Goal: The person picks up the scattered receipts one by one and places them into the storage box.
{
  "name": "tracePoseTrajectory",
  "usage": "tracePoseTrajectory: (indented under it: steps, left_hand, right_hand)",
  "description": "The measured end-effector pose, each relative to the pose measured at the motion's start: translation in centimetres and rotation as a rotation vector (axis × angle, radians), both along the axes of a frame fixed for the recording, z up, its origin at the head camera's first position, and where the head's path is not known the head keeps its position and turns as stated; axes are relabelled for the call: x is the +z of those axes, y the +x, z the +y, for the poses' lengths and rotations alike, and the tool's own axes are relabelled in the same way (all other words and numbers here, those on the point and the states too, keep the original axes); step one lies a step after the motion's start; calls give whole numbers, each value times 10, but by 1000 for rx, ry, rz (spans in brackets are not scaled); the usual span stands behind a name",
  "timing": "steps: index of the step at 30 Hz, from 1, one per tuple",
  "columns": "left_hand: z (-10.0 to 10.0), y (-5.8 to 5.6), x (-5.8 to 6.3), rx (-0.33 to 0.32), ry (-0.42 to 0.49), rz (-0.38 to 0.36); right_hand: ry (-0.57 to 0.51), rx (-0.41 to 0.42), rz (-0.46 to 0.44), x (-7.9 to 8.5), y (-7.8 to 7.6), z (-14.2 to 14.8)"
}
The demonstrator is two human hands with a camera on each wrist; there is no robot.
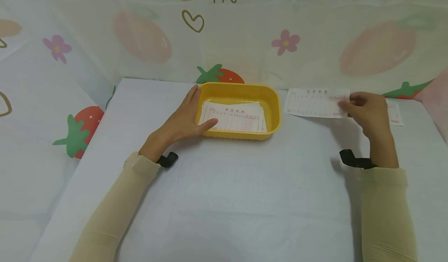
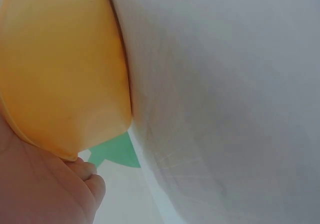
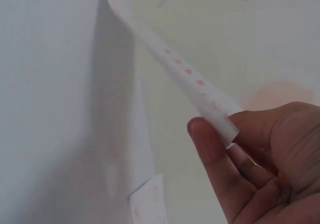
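A yellow plastic basket (image 1: pixel 275 108) stands near the back edge of the table, with a stack of white forms printed in red (image 1: pixel 238 119) inside. My left hand (image 1: pixel 182 118) grips its left end, thumb over the front rim and fingers along the outer side. In the left wrist view the basket's outer wall (image 2: pixel 65 69) fills the upper left. To the right of the basket, my right hand (image 1: pixel 372 110) pinches one printed form (image 1: pixel 311 104) by its right end, between thumb and fingers. That form (image 3: pixel 175 66) is seen nearly edge-on in the right wrist view, raised off the table.
Another printed form (image 1: pixel 395 113) lies on the white table (image 1: pixel 252 199) at the right, partly behind my right hand. A patterned cloth (image 1: pixel 241 32) with fruit and flowers hangs behind the table. Dark bands (image 1: pixel 355 161) with cameras sit on both wrists.
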State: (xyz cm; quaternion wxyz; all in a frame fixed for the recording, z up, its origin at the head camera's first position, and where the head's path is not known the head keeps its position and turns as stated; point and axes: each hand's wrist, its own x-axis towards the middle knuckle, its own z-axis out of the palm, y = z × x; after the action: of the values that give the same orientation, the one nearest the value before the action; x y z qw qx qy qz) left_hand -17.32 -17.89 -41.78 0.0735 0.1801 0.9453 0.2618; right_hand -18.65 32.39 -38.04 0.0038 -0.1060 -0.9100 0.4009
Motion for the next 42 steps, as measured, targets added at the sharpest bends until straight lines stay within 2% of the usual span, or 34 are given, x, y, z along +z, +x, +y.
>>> tracePoseTrajectory:
  steps: [3,9,15,18,26,35,42]
  left_hand:
    - [0,0,0,1,1,-1]
    - [-1,0,-2,5,-1,-3]
    - [-1,1,-2,4,-4,-4]
    - [-1,1,-2,1,-2,-3]
    - [-1,1,-2,-5,4,5]
    - [0,0,0,-5,-1,0]
    - [3,0,0,0,9,-14]
  right_hand:
    - [-111,1,29,6,2,-1]
    - [-248,-41,82,20,7,-4]
    - [-614,-40,187,27,9,-12]
    - [-693,-5,175,27,9,-18]
    - [-636,82,112,27,7,-43]
    - [-381,236,92,22,11,-85]
    - [-306,315,76,13,13,-123]
